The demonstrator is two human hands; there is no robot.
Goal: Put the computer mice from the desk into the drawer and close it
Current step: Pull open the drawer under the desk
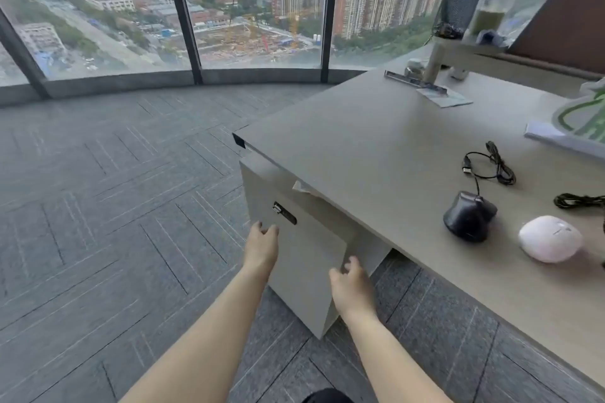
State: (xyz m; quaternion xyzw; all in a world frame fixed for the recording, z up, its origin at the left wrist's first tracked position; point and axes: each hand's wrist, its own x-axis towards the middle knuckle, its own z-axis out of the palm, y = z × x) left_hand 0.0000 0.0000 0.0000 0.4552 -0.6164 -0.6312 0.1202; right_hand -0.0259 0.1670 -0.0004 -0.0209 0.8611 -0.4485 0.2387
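Black mouse [468,219], pink mouse [550,238] (pale), grey desk [376,147].

I looked out on a curved wall of floor-to-ceiling windows [255,3], split by dark mullions [180,10], far ahead of the hands. Grey daylight came through, with apartment towers and a construction site well below. Grey carpet tiles [98,206] in an angled pattern covered the floor under and to the left of the hands. To their right stood a pale grey desk [376,147], its corner pointing toward the glass. Farther right, at the desk's far end, a raised shelf [474,52] met a brown partition [566,20].
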